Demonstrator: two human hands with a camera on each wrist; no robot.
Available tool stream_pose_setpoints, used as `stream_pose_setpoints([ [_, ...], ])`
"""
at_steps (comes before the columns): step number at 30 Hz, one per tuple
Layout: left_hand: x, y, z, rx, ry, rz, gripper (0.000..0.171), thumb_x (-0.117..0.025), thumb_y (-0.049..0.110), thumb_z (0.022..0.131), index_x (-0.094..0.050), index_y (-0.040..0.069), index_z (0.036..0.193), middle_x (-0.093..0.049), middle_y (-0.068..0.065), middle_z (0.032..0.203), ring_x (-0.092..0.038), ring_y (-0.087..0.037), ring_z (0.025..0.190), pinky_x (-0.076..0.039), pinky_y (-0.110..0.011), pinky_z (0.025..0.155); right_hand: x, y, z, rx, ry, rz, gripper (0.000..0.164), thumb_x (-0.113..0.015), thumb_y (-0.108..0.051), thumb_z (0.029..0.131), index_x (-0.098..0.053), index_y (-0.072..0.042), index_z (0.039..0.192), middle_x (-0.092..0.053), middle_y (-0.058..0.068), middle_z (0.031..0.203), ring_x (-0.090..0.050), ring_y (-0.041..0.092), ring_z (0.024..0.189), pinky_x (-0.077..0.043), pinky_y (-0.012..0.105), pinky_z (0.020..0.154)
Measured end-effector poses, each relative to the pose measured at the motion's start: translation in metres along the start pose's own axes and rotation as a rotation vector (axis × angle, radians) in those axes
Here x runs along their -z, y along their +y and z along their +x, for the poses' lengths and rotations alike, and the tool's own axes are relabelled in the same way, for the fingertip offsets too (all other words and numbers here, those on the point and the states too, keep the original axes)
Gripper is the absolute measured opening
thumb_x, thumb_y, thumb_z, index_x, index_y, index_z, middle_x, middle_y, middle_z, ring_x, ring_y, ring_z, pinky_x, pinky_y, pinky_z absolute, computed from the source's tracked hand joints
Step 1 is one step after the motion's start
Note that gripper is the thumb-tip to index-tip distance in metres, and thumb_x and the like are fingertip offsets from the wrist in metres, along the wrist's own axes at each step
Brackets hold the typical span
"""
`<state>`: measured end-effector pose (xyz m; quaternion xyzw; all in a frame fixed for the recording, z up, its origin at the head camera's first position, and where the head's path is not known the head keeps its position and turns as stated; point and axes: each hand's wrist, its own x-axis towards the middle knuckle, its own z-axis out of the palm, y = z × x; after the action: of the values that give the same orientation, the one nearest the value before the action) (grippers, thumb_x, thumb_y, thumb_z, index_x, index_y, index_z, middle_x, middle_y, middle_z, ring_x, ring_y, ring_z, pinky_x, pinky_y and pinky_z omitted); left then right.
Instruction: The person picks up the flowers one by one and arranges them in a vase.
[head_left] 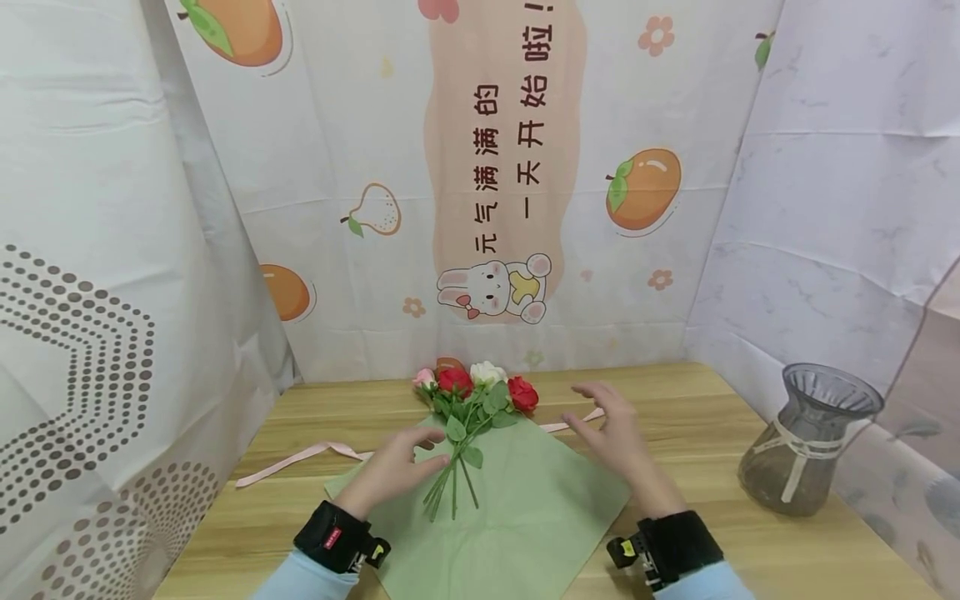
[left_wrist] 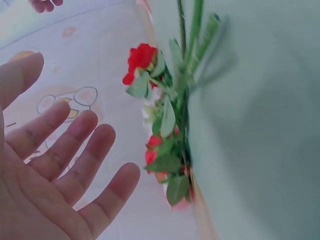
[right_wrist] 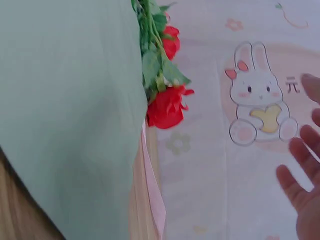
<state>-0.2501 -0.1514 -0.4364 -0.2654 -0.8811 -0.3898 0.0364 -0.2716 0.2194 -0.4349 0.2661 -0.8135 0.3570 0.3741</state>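
A bunch of artificial roses (head_left: 468,400), red, pink and white with green leaves, lies on a sheet of green wrapping paper (head_left: 517,517). Its blooms point to the back and its stems (head_left: 453,492) toward the front. My left hand (head_left: 401,467) hovers just left of the stems, fingers spread and relaxed, holding nothing; the left wrist view shows its palm beside the roses (left_wrist: 162,145). To the right of the bunch, over the paper's right side, my right hand (head_left: 615,433) is raised with fingers apart and nothing in it.
A pink ribbon (head_left: 300,454) runs across the table under the paper and comes out on both sides. At the right stands a grey glass vase (head_left: 802,442) with a cord tied round its neck. Printed cloth (head_left: 360,275) hangs behind the wooden table (head_left: 690,408).
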Motion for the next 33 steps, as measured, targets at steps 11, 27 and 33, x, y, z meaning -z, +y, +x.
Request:
stream_pose_setpoints([
  [11, -0.018, 0.016, 0.013, -0.037, 0.049, -0.043, 0.036, -0.07, 0.032, 0.098, -0.067, 0.01, 0.126, -0.067, -0.012, 0.123, -0.062, -0.027, 0.113, -0.052, -0.053, 0.091, 0.035, 0.018, 0.003, -0.022, 0.333, -0.055, 0.05, -0.088, 0.003, 0.071, -0.066, 0.005, 0.116, -0.064, 0.02, 0.11, -0.058, 0.034, 0.097, -0.042, 0.026, 0.086],
  [27, -0.036, 0.032, 0.021, -0.044, 0.02, -0.143, 0.039, -0.069, 0.039, 0.098, -0.067, 0.012, 0.126, -0.067, -0.007, 0.123, -0.061, -0.026, 0.114, -0.051, -0.053, 0.091, 0.08, 0.031, 0.005, -0.082, 0.563, -0.212, 0.047, -0.089, -0.011, 0.072, -0.069, 0.007, 0.11, -0.065, 0.024, 0.108, -0.057, 0.039, 0.106, -0.033, 0.018, 0.091],
  [33, -0.043, 0.039, 0.024, -0.04, 0.01, -0.143, 0.04, -0.068, 0.04, 0.098, -0.067, 0.012, 0.126, -0.068, -0.004, 0.122, -0.061, -0.022, 0.111, -0.052, -0.049, 0.09, 0.094, 0.035, 0.002, -0.088, 0.676, -0.258, 0.052, -0.088, -0.026, 0.074, -0.07, 0.007, 0.109, -0.064, 0.028, 0.109, -0.053, 0.045, 0.108, -0.033, 0.03, 0.099],
])
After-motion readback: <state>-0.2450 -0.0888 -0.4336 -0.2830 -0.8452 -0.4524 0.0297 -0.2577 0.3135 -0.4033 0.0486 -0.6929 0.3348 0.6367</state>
